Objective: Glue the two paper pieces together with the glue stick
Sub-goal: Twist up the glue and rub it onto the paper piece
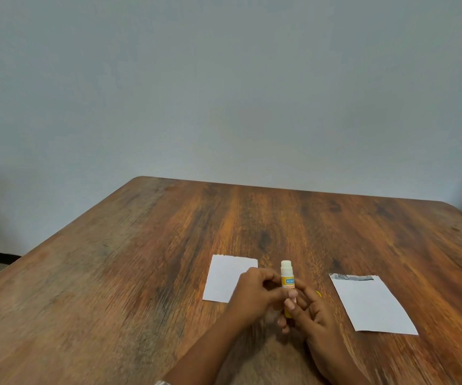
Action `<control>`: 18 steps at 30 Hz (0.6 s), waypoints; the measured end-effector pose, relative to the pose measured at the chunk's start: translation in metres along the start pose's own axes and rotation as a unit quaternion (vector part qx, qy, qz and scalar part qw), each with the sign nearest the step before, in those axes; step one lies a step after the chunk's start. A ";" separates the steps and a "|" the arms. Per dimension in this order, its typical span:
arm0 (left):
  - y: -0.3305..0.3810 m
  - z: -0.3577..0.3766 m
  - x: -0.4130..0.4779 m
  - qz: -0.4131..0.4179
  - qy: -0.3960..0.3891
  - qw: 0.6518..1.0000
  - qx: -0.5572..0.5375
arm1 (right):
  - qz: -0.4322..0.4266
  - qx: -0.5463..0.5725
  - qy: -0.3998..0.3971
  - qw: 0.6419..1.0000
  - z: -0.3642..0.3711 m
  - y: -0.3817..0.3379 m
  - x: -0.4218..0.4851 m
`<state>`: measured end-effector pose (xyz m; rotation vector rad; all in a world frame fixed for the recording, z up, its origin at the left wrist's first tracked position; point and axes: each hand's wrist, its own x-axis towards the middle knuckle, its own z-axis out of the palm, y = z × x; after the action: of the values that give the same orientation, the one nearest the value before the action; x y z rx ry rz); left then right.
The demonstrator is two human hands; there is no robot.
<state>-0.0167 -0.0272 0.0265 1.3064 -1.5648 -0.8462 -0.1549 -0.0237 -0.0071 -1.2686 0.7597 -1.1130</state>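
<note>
Glue stick (287,282) stood nearly upright above the wooden table (141,259), uncapped, its white glue tip exposed at the top and its yellow-and-white labelled barrel running down into both hands. The barrel sat between the two hands, with the tip clear above them and the yellow base just showing below the fingers. The right hand (311,315) was wrapped about the lower barrel, thumb pressed on the label and fingers curled round the base, so it was grasping the glue stick. A small patch of yellow (318,294) showed behind the right fingers; whether this was the cap could not be told. The left hand (255,294) was curled beside the barrel, thumb and forefinger touching it at mid-height, pinching the glue stick lightly; that hand was blurred.

Just behind the left hand lay a small white paper piece (225,276) flat on the table, its near right corner hidden by the knuckles. To the right, apart from the hands, lay a larger white paper piece (371,304), also flat, with a grey printed strip along its far edge. The two papers were well apart, with the hands and glue stick between them. A pale grey wall (224,93) rose behind the table.
</note>
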 end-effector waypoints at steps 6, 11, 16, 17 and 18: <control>-0.035 -0.050 0.028 0.003 -0.015 0.924 0.382 | -0.021 -0.018 0.104 0.994 -0.006 -0.006 0.005; -0.064 -0.057 0.029 -0.058 -0.143 0.916 0.371 | 0.002 0.045 0.146 0.988 0.000 -0.015 0.019; -0.062 -0.055 0.034 -0.065 -0.170 0.898 0.401 | -0.021 0.003 0.208 0.978 0.011 -0.026 0.055; -0.060 -0.055 0.036 -0.064 -0.175 0.894 0.408 | -0.024 -0.003 0.220 0.975 0.013 -0.025 0.063; -0.059 -0.054 0.037 -0.065 -0.178 0.891 0.414 | -0.026 -0.010 0.230 0.973 0.015 -0.023 0.071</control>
<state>0.0533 -0.0730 0.0001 1.9419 -2.2914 -0.5070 -0.1234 -0.0835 0.0271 -1.0596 1.0860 -1.4709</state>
